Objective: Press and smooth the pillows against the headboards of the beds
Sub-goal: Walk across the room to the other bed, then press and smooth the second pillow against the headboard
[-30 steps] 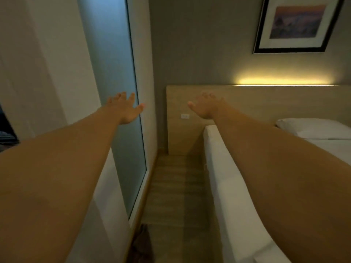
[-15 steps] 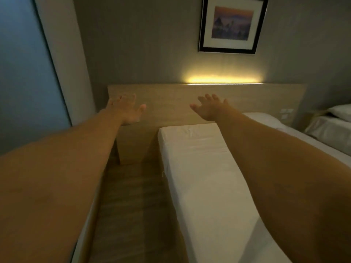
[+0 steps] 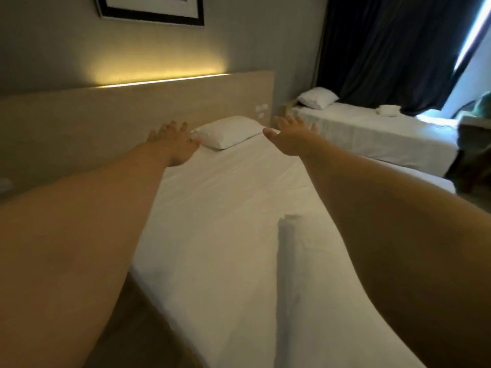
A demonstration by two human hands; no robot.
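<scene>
A white pillow (image 3: 229,131) lies flat at the head of the near bed (image 3: 233,208), close to the wooden headboard (image 3: 106,120). Both my arms stretch out over the bed. My left hand (image 3: 174,144) hovers just left of the pillow, fingers spread, holding nothing. My right hand (image 3: 291,136) is just right of the pillow, also spread and empty. A second white pillow (image 3: 317,97) rests at the head of the far bed (image 3: 377,134) to the right.
A rolled white towel (image 3: 291,240) lies on the near bed between my arms. A smaller folded towel (image 3: 388,110) sits on the far bed. Dark curtains (image 3: 393,49) hang behind it. A framed picture (image 3: 151,9) hangs above the lit headboard strip.
My view has swung right, from the wall and floor gap onto the near bed. The pillow now sits between my outstretched hands, and the far bed with curtains has come into sight.
</scene>
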